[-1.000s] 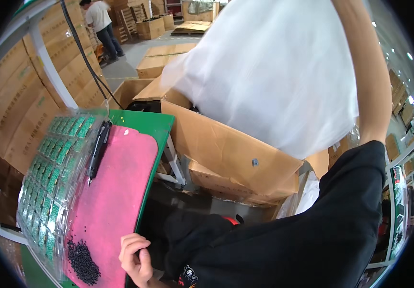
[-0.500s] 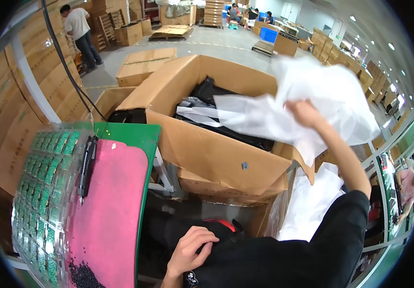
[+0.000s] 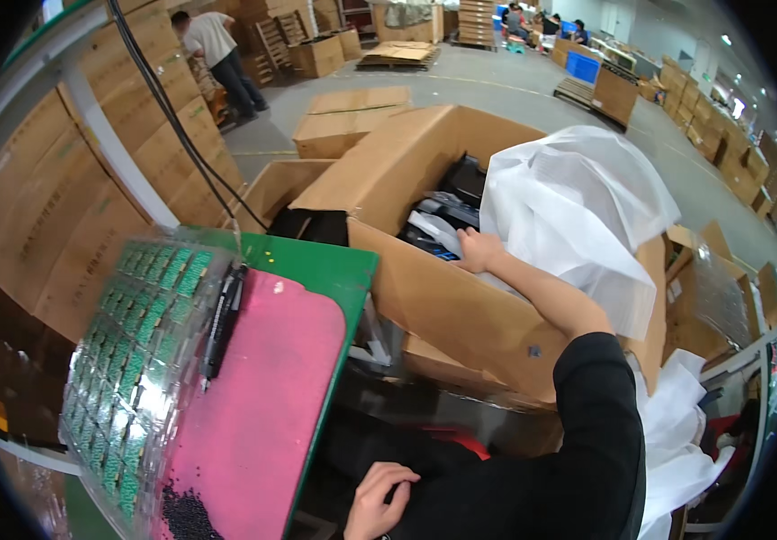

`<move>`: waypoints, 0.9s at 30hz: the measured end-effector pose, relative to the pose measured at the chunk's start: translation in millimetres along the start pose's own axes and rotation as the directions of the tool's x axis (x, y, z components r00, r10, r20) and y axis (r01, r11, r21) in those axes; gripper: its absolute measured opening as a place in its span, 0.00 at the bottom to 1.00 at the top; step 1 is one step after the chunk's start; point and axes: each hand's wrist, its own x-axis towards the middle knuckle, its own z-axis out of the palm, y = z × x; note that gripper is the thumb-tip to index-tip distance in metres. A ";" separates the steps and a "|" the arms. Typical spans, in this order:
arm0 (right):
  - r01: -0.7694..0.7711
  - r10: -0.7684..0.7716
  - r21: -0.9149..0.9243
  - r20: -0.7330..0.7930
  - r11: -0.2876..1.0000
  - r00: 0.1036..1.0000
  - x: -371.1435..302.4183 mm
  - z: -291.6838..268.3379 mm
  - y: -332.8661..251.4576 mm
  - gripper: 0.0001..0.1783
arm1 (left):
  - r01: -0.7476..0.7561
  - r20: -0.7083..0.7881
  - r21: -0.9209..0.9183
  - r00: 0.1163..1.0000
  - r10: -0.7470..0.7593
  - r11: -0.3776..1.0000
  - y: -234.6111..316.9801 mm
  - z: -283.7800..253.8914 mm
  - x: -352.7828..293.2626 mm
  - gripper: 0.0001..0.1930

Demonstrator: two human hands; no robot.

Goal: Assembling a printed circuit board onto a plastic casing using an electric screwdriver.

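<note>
A thin white packing sheet [image 3: 578,207] is bunched up over the right part of an open cardboard carton [image 3: 460,306]. My right hand [image 3: 480,249] reaches over the near wall into this carton, its fingers closed at a white strip of the sheet; the fingertips are partly hidden. Beside the hand, black plastic parts [image 3: 467,183] lie inside, some under clear film. Low in the view, my left hand [image 3: 382,497] rests near my lap, fingers loosely bent, thumb apart, holding nothing.
A green worktable [image 3: 321,261] with a pink mat [image 3: 271,360] stands at left. On it are a black electric screwdriver [image 3: 224,324], clear trays of green circuit boards [image 3: 141,360] and a pile of small black pieces [image 3: 186,513]. More white sheets [image 3: 677,432] hang at right. A person [image 3: 217,54] stands beyond.
My right hand has come down from above the carton to its inside, and the lifted white sheet has settled over the right end. The view has turned left. My left hand stays near my lap.
</note>
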 end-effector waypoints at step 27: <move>0.246 -0.212 0.443 -0.126 0.862 0.969 32.2 -227.5 -13.5 0.12 | 0.193 0.083 -0.180 0.980 -0.180 0.964 -56.5 17.5 -32.2 0.07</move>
